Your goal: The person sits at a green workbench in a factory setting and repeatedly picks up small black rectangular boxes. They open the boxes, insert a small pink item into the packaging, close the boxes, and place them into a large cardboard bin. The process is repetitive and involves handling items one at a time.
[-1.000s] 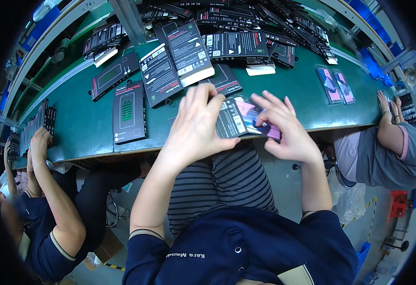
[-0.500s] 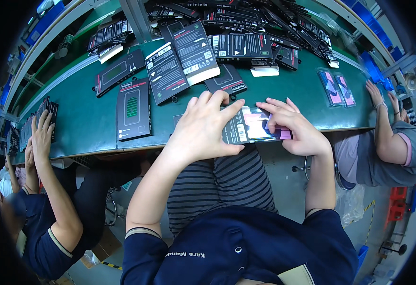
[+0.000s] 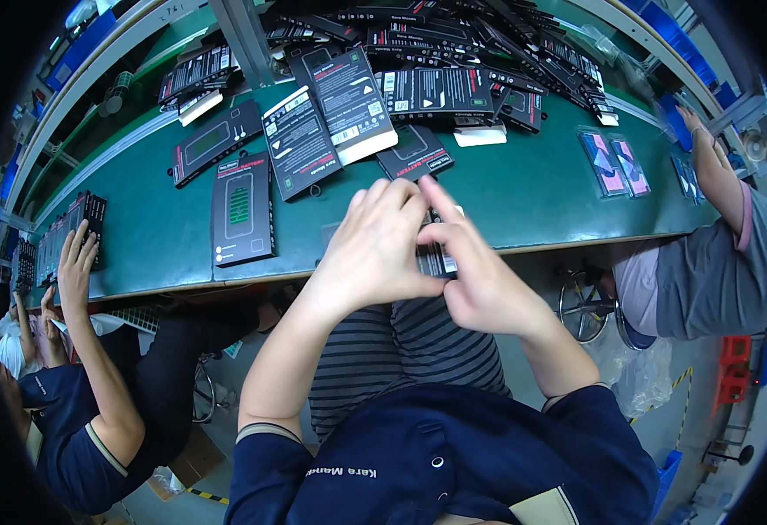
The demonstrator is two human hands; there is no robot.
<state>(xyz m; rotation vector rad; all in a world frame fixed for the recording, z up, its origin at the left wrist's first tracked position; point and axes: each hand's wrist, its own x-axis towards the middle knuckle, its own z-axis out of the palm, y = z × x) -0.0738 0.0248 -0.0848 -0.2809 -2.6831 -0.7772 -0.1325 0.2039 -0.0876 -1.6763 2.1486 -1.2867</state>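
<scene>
My left hand [image 3: 376,247] and my right hand [image 3: 479,276] are pressed together over the front edge of the green table [image 3: 523,197]. Between them they hold a small black flat package [image 3: 436,259], mostly hidden by my fingers. My right index finger points up and away across its top. A flat black box with a green phone picture [image 3: 241,210] lies to the left of my hands. Two larger black boxes [image 3: 329,109] lie stacked just beyond them.
A heap of black packages [image 3: 453,52] covers the far side of the table. Two colourful phone cases in clear sleeves [image 3: 615,164] lie at the right. One person at the left reaches to a row of black boxes [image 3: 70,236]. Another person's arm [image 3: 716,175] rests at the right.
My hands have closed together over the package, hiding its colourful face. They have moved slightly left. The person at the left has raised a hand onto the row of boxes.
</scene>
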